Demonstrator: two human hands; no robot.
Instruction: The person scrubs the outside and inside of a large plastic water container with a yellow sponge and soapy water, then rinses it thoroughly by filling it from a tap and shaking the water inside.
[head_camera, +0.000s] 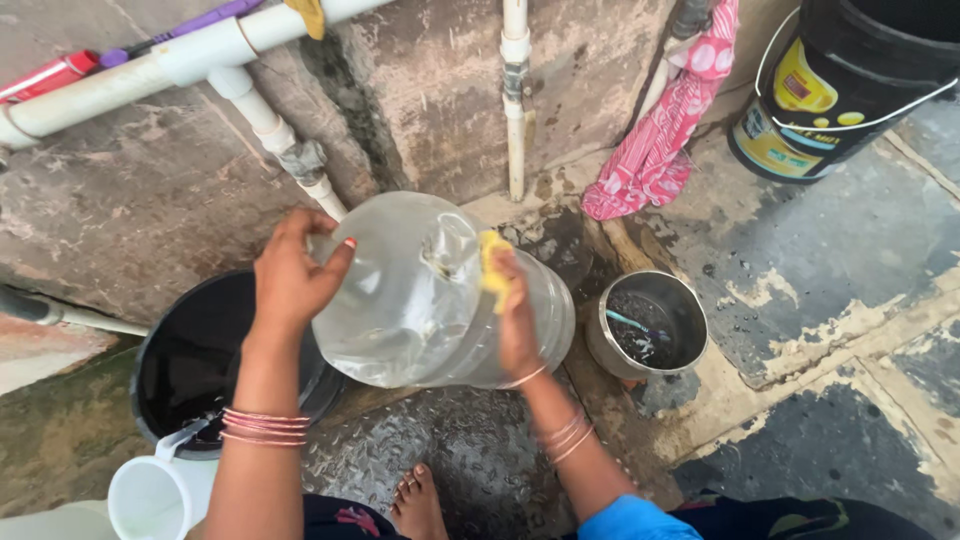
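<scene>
Two bare hands work on one large clear plastic water jar (430, 300), which lies tilted on its side above the wet stone floor (830, 250). The left hand (290, 275) steadies the jar's shoulder, fingers spread wide and curled over the curved wall, thumb towards the neck. The right hand (515, 310) lies against the jar's side with its fingers closed on a small yellow scrubbing sponge (492, 262), pressed flat to the plastic.

Below the left wrist stands a round black tub of dark water (200, 360), with a white plastic jug (155, 495) beside it. Just past the right fingers sits a round steel pot (650, 325) holding dark water. Beyond the fingertips run white plastic pipes (150, 70) along the rough wall, and a pink patterned cloth (665, 130) hangs next to a black paint bucket (840, 90).

As for progress, the scrubbing looks midway: the jar's wall is wet and streaked, and no rinsing shows yet.
</scene>
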